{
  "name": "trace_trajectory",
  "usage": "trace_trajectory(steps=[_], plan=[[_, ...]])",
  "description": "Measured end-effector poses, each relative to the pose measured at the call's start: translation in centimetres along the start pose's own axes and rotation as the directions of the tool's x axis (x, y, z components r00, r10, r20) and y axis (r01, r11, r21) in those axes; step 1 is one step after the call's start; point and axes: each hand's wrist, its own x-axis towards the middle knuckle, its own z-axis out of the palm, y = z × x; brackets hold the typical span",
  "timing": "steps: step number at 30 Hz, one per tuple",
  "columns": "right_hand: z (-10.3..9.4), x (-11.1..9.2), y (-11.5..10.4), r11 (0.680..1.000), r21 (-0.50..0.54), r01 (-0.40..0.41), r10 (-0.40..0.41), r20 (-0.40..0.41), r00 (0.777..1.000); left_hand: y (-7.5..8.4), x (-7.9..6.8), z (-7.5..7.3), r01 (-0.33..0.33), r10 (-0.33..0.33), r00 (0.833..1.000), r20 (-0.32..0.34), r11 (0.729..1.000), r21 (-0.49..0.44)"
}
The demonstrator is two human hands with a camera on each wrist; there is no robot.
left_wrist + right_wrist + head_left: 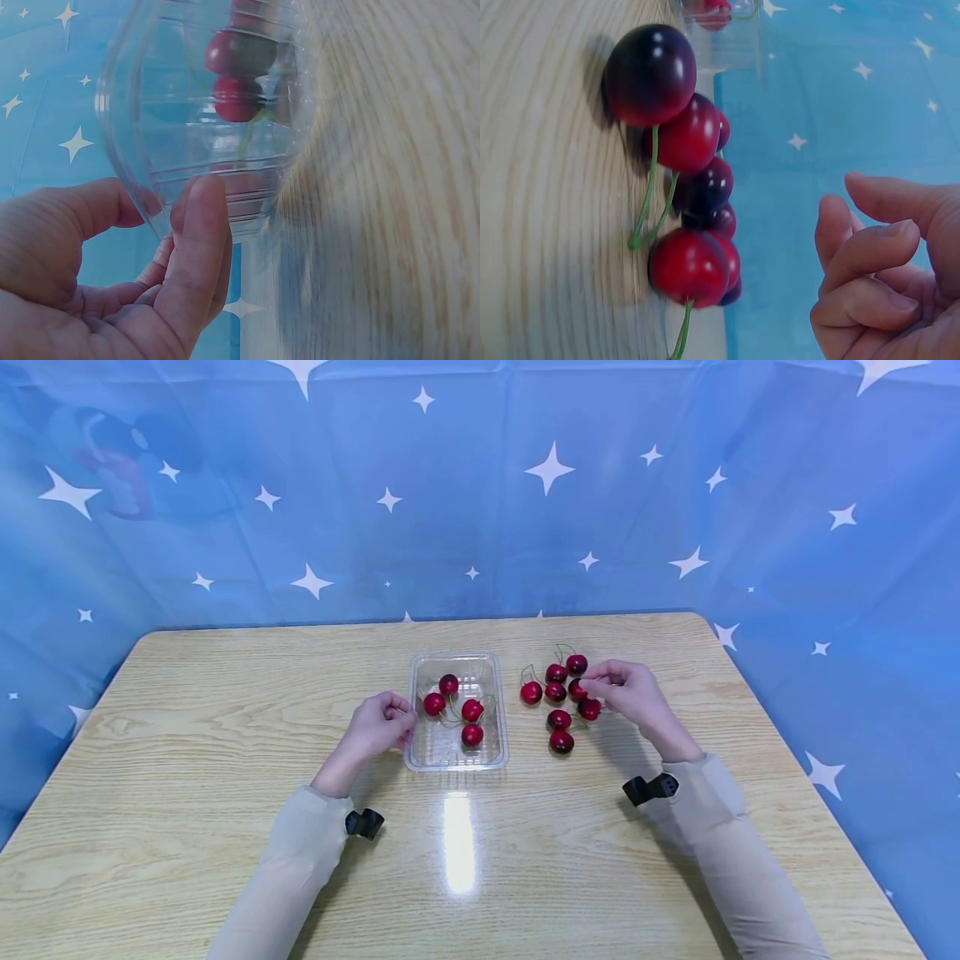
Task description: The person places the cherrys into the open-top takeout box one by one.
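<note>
Pinching the left rim of a clear plastic tray (456, 767): one left hand (377, 724), thumb on one side of the wall, fingers on the other. Tray contents: four dark-red cherries (472, 735), green stems crossing between them. Right of the tray, on the wood-grain table (187, 735): eight loose cherries (561, 742), closely grouped, several touching. Above their right edge: one right hand (630, 691), fingers loosely bent, grasping nothing; in the head view its fingertips partly cover one cherry. In the way: the tray's raised right wall, between loose fruit and contained fruit; neighbouring cherries crowd the one under the fingertips. Also present: two pale sleeves (281, 877), each with a black wrist camera (364, 824); a bright reflection (459, 843) below the tray; a blue backdrop (480, 527) with white stars, behind the table.
</note>
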Motion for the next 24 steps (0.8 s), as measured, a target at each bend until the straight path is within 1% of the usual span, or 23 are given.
trace_trajectory(steps=[13, 20, 24], plan=[[-1.5, 0.1, 1.7, 0.998, 0.013, -0.054, 0.054, -0.020, 0.998, 0.0, -0.1, 0.0, -0.009, 0.009, 1.000, 0.002, 1.000, 0.023], [-2.1, 0.3, 2.4, 0.998, -0.012, -0.058, 0.058, -0.006, 0.998, -0.1, 0.0, 0.0, -0.003, 0.003, 1.000, -0.001, 1.000, 0.001], [-2.2, 0.7, 3.0, 0.996, -0.043, -0.077, 0.077, -0.007, 0.997, -0.1, 0.1, 0.0, -0.007, 0.007, 1.000, 0.002, 1.000, -0.019]])
